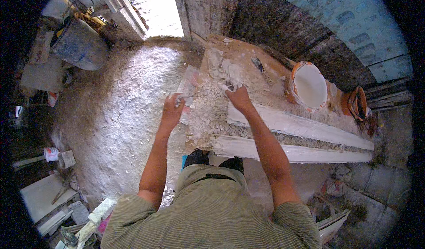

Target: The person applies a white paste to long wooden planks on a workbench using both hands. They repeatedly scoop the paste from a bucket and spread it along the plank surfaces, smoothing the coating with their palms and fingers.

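My left hand (174,106) is held at the left edge of a plaster-strewn workbench (241,50), its fingers curled and coated in white. What lies in them, if anything, I cannot make out. A pale flat strip with pinkish patches (189,82) lies beside it along the bench edge. My right hand (239,97) reaches over the bench, fingers bent down at white plaster lumps (230,71); its grip is partly hidden. Under and beside the right forearm run two long white plaster lengths, a farther one (301,127) and a nearer one (292,153).
A white-filled orange-rimmed bucket (310,85) stands at the bench's right, with a smaller orange bucket (355,104) beyond. A dark-bladed tool (257,64) lies at the back. Left on the dusty floor (110,116) are a blue barrel (82,43) and a small white tub (51,154).
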The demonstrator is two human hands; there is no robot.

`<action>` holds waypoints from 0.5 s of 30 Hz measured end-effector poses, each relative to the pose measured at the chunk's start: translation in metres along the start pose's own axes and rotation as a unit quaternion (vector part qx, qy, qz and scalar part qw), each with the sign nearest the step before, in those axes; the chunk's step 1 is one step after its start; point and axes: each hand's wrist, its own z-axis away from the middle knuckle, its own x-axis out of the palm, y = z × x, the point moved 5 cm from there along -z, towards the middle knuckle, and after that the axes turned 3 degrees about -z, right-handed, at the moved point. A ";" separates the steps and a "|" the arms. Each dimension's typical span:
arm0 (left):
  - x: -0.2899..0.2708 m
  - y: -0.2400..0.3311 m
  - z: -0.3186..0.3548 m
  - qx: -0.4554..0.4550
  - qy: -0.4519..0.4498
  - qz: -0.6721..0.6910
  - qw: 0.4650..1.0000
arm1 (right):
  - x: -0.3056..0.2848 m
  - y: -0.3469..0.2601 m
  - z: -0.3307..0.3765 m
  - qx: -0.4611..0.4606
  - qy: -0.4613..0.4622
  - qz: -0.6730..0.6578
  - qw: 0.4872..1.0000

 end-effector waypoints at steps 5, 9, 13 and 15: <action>0.047 0.043 -0.012 0.014 -0.040 0.007 0.999 | -0.028 -0.016 0.004 -0.075 -0.067 0.032 0.994; 0.071 0.053 -0.020 -0.045 -0.117 0.041 0.991 | -0.033 0.004 0.002 -0.073 -0.063 0.106 0.990; 0.086 0.060 -0.029 -0.005 -0.100 0.023 0.995 | -0.017 0.028 -0.016 -0.105 -0.060 0.344 0.931; 0.094 0.060 -0.031 -0.005 -0.100 0.011 0.995 | -0.008 0.035 -0.023 -0.125 -0.069 0.387 0.911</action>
